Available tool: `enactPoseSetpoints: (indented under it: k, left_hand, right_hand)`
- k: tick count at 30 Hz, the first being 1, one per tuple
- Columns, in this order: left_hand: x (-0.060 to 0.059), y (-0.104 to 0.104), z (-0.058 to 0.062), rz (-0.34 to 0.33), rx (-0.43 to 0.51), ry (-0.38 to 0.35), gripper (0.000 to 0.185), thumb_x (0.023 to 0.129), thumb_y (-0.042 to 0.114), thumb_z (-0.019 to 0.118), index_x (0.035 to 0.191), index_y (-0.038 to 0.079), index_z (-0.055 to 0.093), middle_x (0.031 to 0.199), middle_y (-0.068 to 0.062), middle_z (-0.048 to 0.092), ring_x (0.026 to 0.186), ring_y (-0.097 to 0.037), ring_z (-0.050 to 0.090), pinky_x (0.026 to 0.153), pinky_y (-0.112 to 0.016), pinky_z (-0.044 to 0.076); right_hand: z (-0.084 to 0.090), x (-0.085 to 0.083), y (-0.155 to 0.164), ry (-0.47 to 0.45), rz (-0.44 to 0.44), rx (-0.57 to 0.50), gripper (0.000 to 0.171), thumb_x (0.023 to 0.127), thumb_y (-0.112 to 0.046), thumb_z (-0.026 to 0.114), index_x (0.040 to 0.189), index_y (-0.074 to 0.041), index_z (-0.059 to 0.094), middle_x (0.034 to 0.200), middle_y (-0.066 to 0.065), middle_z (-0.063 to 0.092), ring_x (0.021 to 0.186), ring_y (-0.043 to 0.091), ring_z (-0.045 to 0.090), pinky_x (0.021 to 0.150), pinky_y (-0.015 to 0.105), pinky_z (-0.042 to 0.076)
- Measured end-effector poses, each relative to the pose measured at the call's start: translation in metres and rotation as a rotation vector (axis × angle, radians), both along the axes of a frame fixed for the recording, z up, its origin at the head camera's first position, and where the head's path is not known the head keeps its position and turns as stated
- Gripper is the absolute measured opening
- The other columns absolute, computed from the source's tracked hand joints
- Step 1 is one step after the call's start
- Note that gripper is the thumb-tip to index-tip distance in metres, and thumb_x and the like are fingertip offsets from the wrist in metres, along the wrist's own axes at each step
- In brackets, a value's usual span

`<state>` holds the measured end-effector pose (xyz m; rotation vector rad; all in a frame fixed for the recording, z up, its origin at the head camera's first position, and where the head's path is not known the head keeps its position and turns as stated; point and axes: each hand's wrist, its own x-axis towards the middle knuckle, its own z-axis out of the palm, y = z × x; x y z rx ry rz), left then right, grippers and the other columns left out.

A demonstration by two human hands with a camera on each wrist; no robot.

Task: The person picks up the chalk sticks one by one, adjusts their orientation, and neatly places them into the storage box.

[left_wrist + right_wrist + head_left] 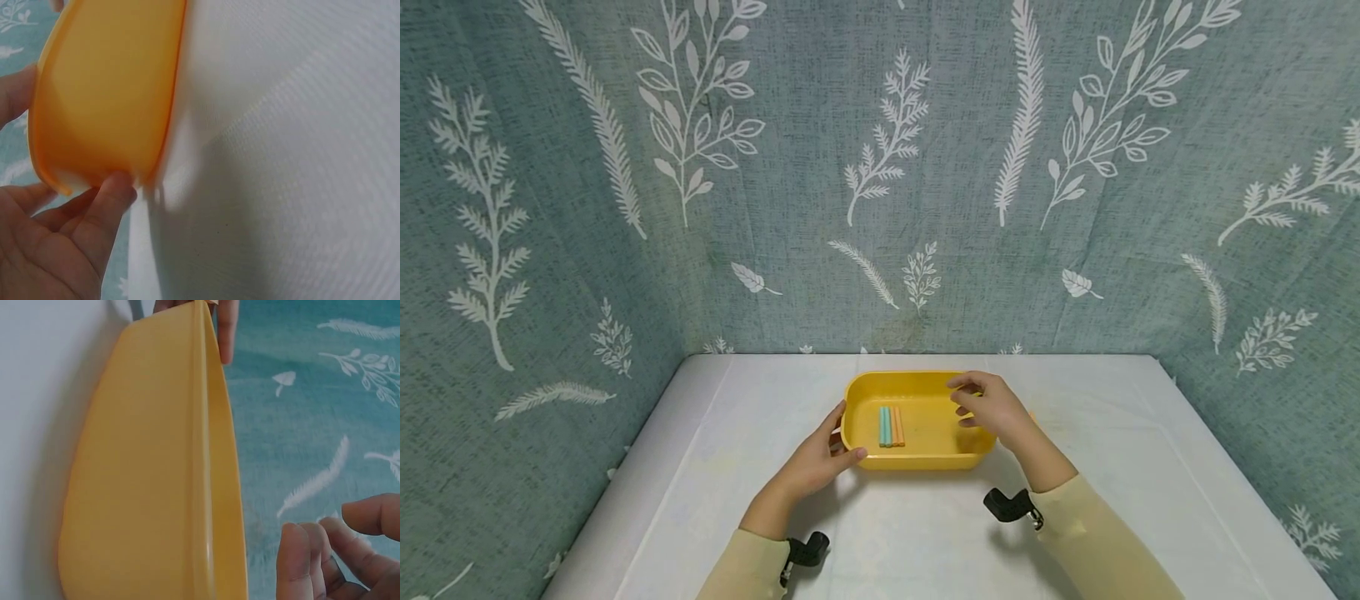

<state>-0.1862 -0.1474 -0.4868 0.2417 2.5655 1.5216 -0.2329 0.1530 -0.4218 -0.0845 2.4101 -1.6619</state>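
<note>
Spreading across the whole lower scene, a white-covered table (925, 533) sits in a corner hung with leaf-printed teal cloth (880, 167). Near its middle rests a yellow oblong tray (925, 458), and both hands flank it. The left hand (816, 462) cups the tray's left end, thumb at the near corner and fingers touching the rim, loosely rather than clamped. The right hand (988, 408) hovers over the right end with fingers half curled, gripping nothing; the wrist view shows its fingertips (312, 556) apart from the wall. Smallest of all, three chalk-like sticks (891, 426), green, blue and orange, lie side by side on the tray floor. Steadying the tray well probably means keeping it level, so the sticks do not roll.
</note>
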Motion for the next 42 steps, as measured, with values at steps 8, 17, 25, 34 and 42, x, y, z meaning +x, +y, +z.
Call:
enactPoseSetpoints:
  k: [8,17,25,34,42]
  left_hand:
    - [0.000,0.000,-0.001,0.000,0.007,0.003,0.095,0.092,0.031,0.075,0.162,0.009,0.014,0.161,-0.021,0.026,0.136,-0.038,0.047,0.106,-0.046,0.047]
    - [-0.002,0.000,-0.003,0.003,-0.003,0.006,0.096,0.092,0.034,0.075,0.162,0.009,0.015,0.161,-0.021,0.027,0.136,-0.038,0.048,0.107,-0.046,0.046]
    - [-0.001,0.001,-0.002,0.009,0.000,0.001,0.095,0.092,0.031,0.075,0.162,0.009,0.015,0.161,-0.020,0.028,0.135,-0.038,0.048,0.106,-0.046,0.046]
    - [-0.001,0.000,-0.003,0.008,-0.004,-0.008,0.094,0.092,0.031,0.074,0.162,0.010,0.014,0.161,-0.020,0.027,0.135,-0.037,0.048,0.106,-0.046,0.046]
    - [0.000,0.000,-0.002,0.009,-0.006,-0.009,0.094,0.092,0.031,0.075,0.162,0.010,0.015,0.159,-0.021,0.031,0.134,-0.036,0.050,0.105,-0.046,0.047]
  right_hand:
    - [0.000,0.003,0.028,0.057,-0.027,0.052,0.031,0.102,-0.014,0.060,0.130,-0.001,0.062,0.119,0.024,0.059,0.096,0.034,0.063,0.083,0.041,0.060]
    - [-0.005,0.009,0.058,0.127,-0.043,0.079,0.033,0.103,-0.017,0.058,0.131,-0.001,0.060,0.116,0.018,0.060,0.098,0.033,0.064,0.082,0.039,0.060]
    - [-0.013,0.011,0.082,0.168,-0.062,0.102,0.033,0.103,-0.017,0.057,0.132,0.000,0.059,0.116,0.021,0.060,0.100,0.040,0.064,0.082,0.037,0.060]
    - [-0.026,0.009,0.103,0.185,-0.087,0.169,0.033,0.103,-0.016,0.057,0.132,0.001,0.059,0.114,0.022,0.061,0.091,0.026,0.065,0.077,0.034,0.061]
    - [-0.041,0.007,0.119,0.142,-0.094,0.177,0.037,0.103,-0.014,0.056,0.135,0.006,0.055,0.113,0.021,0.061,0.093,0.031,0.068,0.080,0.041,0.060]
